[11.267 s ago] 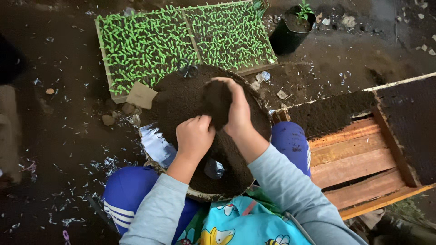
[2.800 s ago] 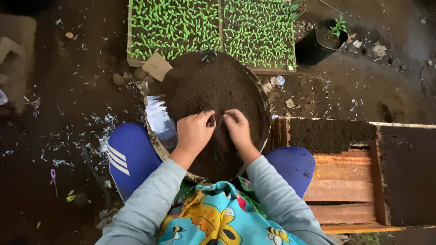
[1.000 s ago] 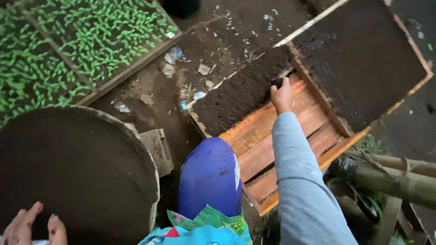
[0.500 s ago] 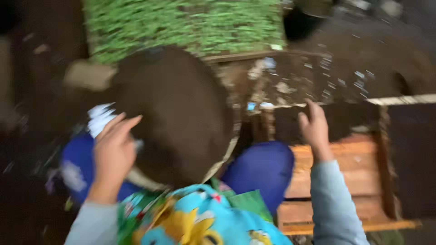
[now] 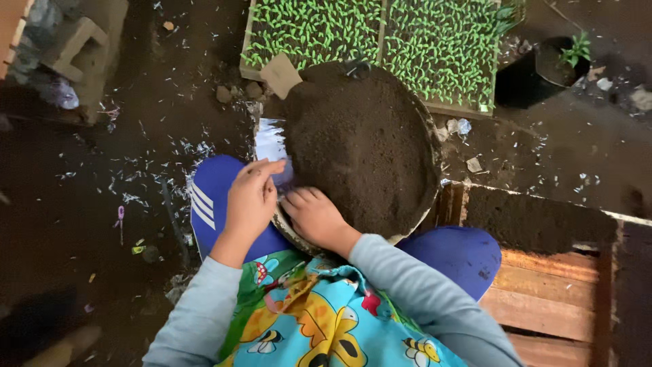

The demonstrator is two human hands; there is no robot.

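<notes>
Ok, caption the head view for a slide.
Both hands, left hand and right hand, meet at the near rim of a soil-filled basin, seedling trays beyond.

1. The seedling tray [image 5: 380, 41] runs off the top edge — its far side is out of view.
2. The round soil basin [image 5: 363, 146] hides the tray's near edge; the basin's own near rim is covered by the right hand [image 5: 316, 217].
3. Whether the left hand [image 5: 250, 200] grips the small white pieces [image 5: 272, 146] by its fingertips cannot be told.
4. The wooden crate [image 5: 550, 299] is cut by the right and bottom edges.
5. The black pot [image 5: 550, 68] — its plant is too small to identify.
6. The concrete block [image 5: 81, 47], top left, is cropped.
</notes>
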